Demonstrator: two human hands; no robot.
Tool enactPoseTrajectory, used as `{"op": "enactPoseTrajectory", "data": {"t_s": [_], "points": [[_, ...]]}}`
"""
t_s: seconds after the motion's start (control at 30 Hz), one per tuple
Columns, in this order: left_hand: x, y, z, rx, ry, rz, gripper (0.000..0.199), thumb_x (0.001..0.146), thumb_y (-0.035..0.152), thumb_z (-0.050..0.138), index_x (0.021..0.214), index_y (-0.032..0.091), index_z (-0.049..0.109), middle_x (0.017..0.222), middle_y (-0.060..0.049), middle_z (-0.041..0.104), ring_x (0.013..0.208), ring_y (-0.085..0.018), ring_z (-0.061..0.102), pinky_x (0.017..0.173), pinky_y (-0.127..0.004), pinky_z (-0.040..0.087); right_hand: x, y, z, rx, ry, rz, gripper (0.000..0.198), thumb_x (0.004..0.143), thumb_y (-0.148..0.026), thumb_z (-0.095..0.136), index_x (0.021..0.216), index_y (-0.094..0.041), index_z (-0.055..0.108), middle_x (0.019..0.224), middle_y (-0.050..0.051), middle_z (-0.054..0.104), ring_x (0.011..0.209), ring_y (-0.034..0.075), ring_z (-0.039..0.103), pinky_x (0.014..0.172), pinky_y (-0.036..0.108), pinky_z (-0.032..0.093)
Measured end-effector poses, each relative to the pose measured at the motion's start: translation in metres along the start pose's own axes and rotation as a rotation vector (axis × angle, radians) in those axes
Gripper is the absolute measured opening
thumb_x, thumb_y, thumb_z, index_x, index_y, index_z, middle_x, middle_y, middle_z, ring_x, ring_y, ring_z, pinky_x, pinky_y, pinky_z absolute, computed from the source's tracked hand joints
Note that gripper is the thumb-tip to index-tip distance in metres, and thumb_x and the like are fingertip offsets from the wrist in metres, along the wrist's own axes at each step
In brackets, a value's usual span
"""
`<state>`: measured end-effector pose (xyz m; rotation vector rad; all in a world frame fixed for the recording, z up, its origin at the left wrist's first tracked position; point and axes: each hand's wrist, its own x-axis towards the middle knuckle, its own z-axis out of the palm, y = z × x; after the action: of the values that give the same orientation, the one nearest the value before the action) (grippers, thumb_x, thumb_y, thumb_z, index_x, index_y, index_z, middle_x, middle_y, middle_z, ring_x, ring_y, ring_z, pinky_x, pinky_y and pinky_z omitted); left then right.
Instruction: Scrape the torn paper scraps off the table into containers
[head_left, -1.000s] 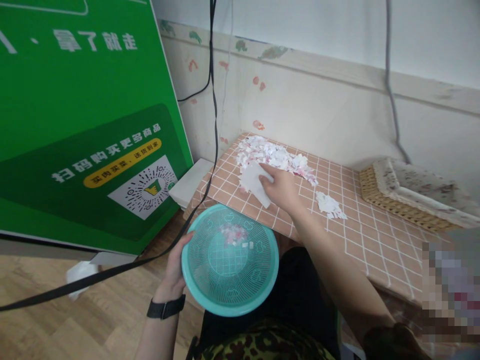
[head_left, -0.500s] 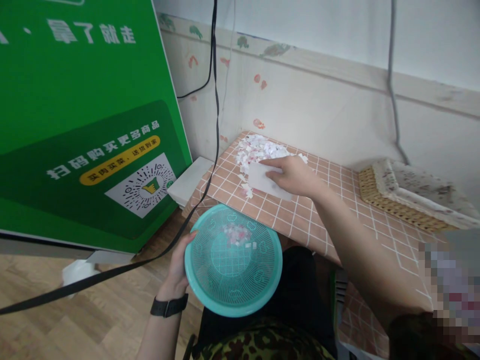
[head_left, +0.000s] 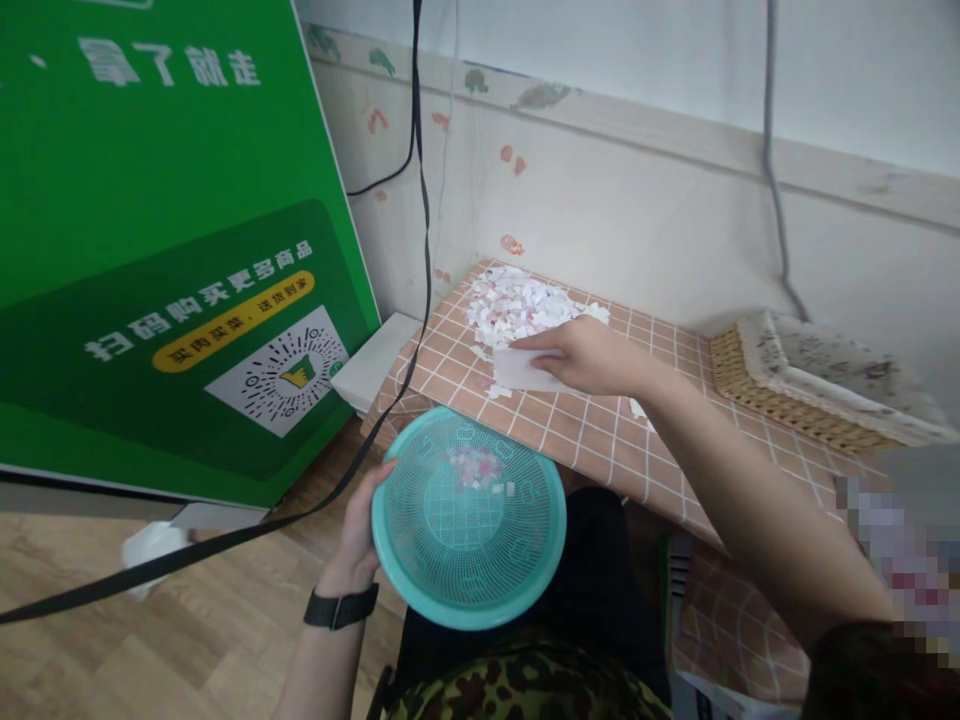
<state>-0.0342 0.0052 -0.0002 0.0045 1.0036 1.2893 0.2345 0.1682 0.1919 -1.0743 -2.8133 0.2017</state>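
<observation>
My left hand point(head_left: 364, 520) grips the left rim of a teal plastic colander point(head_left: 469, 600), holding it below the table's near edge. A small heap of white and pink paper scraps point(head_left: 477, 468) lies inside it. Over the table, my right hand point(head_left: 596, 358) is closed on a flat white card point(head_left: 517, 372), index finger stretched along its top edge. The card touches or nearly touches a large pile of torn paper scraps point(head_left: 517, 305) beyond it. A few loose scraps point(head_left: 498, 392) lie at its near left corner.
A brown checked cloth covers the table point(head_left: 600, 430), which meets the wall. A lined wicker basket point(head_left: 795, 385) sits at the right. On the left stands a green panel point(head_left: 172, 180), with a black strap point(head_left: 330, 495) hanging across in front. A blurred patch covers the far right.
My right hand and the card have come slightly nearer the table's front edge. The colander stays in my left hand, almost unmoved. The view has shifted a little.
</observation>
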Motion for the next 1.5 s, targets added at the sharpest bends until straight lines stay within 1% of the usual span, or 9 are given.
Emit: {"op": "enactPoseTrajectory", "data": {"t_s": [0.1,0.17,0.33,0.53,0.7,0.87,1.0,1.3,1.5], "points": [[0.001,-0.002,0.000,-0.001,0.001,0.001,0.024,0.065,0.030,0.083,0.080,0.014,0.074,0.071,-0.003,0.074,0.060,-0.017,0.066,0.062,-0.029,0.054,-0.009,-0.002,-0.007,-0.003,-0.046,0.023,0.044,0.084,-0.014,0.054,0.123,-0.023,0.070,0.099,0.006,0.077,0.081,0.019,0.069,0.072,0.028,0.045],[0.001,-0.002,0.000,0.005,-0.004,-0.001,0.025,0.065,0.032,0.083,0.079,0.013,0.074,0.070,-0.003,0.074,0.060,-0.018,0.066,0.062,-0.029,0.054,-0.012,-0.003,-0.007,-0.010,-0.004,0.049,0.043,0.084,-0.015,0.054,0.123,-0.023,0.070,0.101,0.006,0.077,0.083,0.019,0.069,0.073,0.028,0.045],[-0.001,-0.002,0.002,0.014,-0.018,0.008,0.024,0.065,0.031,0.083,0.078,0.013,0.074,0.069,-0.003,0.073,0.058,-0.017,0.066,0.061,-0.028,0.054,-0.014,-0.010,0.012,-0.008,0.102,0.057,0.043,0.089,-0.020,0.053,0.129,-0.026,0.066,0.098,0.005,0.077,0.074,0.016,0.066,0.066,0.026,0.040],[-0.001,-0.002,0.003,0.025,-0.019,0.015,0.025,0.065,0.031,0.082,0.081,0.013,0.074,0.070,-0.003,0.074,0.059,-0.017,0.066,0.061,-0.029,0.054,-0.021,-0.012,0.018,-0.008,0.077,0.032,0.039,0.091,-0.021,0.053,0.126,-0.030,0.068,0.086,0.003,0.077,0.059,0.012,0.059,0.058,0.025,0.032],[0.001,-0.003,0.002,0.025,-0.007,0.029,0.025,0.064,0.030,0.083,0.080,0.013,0.074,0.070,-0.003,0.073,0.059,-0.017,0.066,0.060,-0.028,0.054,-0.027,-0.007,0.006,0.015,0.037,0.000,0.040,0.089,-0.016,0.055,0.123,-0.031,0.070,0.086,0.002,0.078,0.062,0.012,0.062,0.060,0.025,0.034],[-0.001,-0.003,0.004,0.042,0.000,0.034,0.025,0.064,0.031,0.082,0.081,0.014,0.074,0.071,-0.002,0.074,0.060,-0.017,0.066,0.062,-0.029,0.054,-0.018,-0.011,0.016,0.011,0.104,-0.017,0.040,0.091,-0.019,0.055,0.128,-0.032,0.067,0.094,0.003,0.078,0.071,0.015,0.065,0.063,0.026,0.037],[-0.002,-0.003,0.006,0.039,0.008,0.027,0.025,0.065,0.029,0.081,0.083,0.014,0.074,0.073,-0.003,0.074,0.062,-0.018,0.067,0.064,-0.030,0.055,-0.013,-0.012,0.022,-0.015,0.094,-0.022,0.043,0.091,-0.016,0.053,0.129,-0.030,0.066,0.096,0.004,0.078,0.075,0.016,0.066,0.064,0.027,0.038],[-0.001,-0.002,0.004,0.026,-0.007,0.030,0.024,0.064,0.030,0.083,0.078,0.014,0.073,0.070,-0.002,0.073,0.059,-0.016,0.066,0.061,-0.027,0.053,-0.023,-0.017,-0.007,-0.098,-0.022,-0.005,0.044,0.087,-0.015,0.053,0.124,-0.030,0.070,0.080,0.004,0.076,0.063,0.014,0.061,0.060,0.027,0.034],[-0.001,-0.003,0.005,0.017,-0.006,0.022,0.022,0.065,0.030,0.082,0.076,0.014,0.073,0.068,-0.002,0.073,0.058,-0.016,0.065,0.061,-0.027,0.052,-0.017,-0.005,0.007,-0.077,0.107,0.086,0.042,0.089,-0.019,0.050,0.126,-0.028,0.069,0.076,0.003,0.074,0.058,0.013,0.056,0.060,0.026,0.034]]}}
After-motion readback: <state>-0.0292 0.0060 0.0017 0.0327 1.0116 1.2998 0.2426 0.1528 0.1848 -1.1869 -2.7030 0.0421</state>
